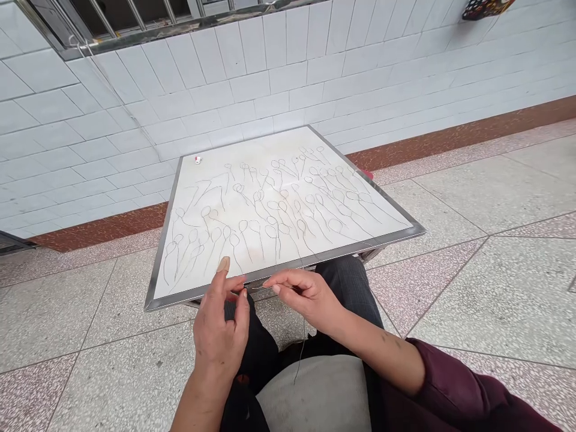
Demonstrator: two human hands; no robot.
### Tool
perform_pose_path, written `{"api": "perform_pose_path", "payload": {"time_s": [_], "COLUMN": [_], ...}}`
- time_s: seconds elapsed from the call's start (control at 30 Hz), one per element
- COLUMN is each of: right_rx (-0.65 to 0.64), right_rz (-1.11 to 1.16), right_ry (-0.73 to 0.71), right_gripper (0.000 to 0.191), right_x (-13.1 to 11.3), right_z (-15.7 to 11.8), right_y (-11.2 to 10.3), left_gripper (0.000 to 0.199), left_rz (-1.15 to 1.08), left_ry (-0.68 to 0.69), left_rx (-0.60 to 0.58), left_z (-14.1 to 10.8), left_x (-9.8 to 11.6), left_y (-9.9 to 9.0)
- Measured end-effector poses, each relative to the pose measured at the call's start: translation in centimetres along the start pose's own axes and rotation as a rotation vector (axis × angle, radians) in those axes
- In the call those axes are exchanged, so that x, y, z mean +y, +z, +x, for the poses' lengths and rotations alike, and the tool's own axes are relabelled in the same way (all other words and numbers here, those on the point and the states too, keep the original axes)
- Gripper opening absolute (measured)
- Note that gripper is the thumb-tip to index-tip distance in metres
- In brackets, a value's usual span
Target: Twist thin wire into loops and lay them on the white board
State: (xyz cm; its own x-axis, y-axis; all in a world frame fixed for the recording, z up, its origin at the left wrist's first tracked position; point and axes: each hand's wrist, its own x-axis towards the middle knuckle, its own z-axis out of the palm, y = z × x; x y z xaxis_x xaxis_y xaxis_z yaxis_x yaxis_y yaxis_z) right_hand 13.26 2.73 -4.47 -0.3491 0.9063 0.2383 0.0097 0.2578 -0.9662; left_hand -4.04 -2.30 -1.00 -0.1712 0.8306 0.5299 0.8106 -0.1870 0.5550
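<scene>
A thin dark wire runs between my two hands just past the near edge of the white table. My left hand pinches one part of it between thumb and a finger; a tan cover sits on one raised fingertip. My right hand grips the wire between thumb and forefinger, and a long end hangs down over my lap. Many thin wires with round loops at one end, such as one wire loop, lie spread over the tabletop.
A small red and white object lies at the table's far left corner. Behind the table stands a white tiled wall with a barred window. A patterned container hangs at upper right. My knees are below the table's near edge.
</scene>
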Motion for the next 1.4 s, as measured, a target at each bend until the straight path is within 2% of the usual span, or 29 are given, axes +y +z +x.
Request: {"api": "perform_pose_path", "payload": {"time_s": [0.13,0.27,0.43,0.6,0.8,0.87,1.0,1.13,1.27,1.4], "right_rx": [-0.033,-0.058,-0.070,-0.060,-0.041,-0.031,-0.017,-0.004,0.005,0.019], "right_rz": [0.036,0.064,0.058,0.029,-0.051,-0.069,-0.111,-0.124,-0.122,-0.071], "right_ry": [0.026,0.058,0.089,0.025,-0.115,-0.146,-0.181,-0.192,-0.153,-0.056], "right_gripper": [0.018,0.017,0.017,0.017,0.019,0.019,0.020,0.021,0.021,0.019], "right_x": [-0.1,-0.3,-0.4,-0.2,-0.1,-0.1,-0.1,-0.1,-0.2,-0.2], "right_z": [0.2,0.3,0.2,0.2,0.0,0.0,-0.1,-0.1,-0.1,0.0], "right_y": [0.0,-0.1,-0.1,0.0,0.1,0.1,0.2,0.3,0.4,0.4], "left_gripper": [0.056,0.059,0.055,0.056,0.051,0.051,0.051,0.053,0.051,0.050], "left_rz": [0.011,0.049,0.027,-0.064,-0.223,-0.250,-0.215,-0.108,-0.037,-0.061], "left_ry": [0.199,0.236,0.187,0.140,-0.157,-0.210,-0.208,-0.130,-0.068,-0.126], "left_rx": [-0.021,-0.036,-0.053,-0.067,-0.145,-0.163,-0.152,-0.128,-0.133,-0.123], "left_z": [-0.2,-0.1,-0.1,0.1,0.2,0.2,0.1,0.0,0.0,0.2], "left_x": [-0.3,-0.2,0.0,0.0,1.2,1.6,1.8,1.4,1.4,1.8], "left_y": [0.2,0.2,0.1,0.2,-0.4,-0.6,-0.6,-0.2,0.0,-0.2]}}
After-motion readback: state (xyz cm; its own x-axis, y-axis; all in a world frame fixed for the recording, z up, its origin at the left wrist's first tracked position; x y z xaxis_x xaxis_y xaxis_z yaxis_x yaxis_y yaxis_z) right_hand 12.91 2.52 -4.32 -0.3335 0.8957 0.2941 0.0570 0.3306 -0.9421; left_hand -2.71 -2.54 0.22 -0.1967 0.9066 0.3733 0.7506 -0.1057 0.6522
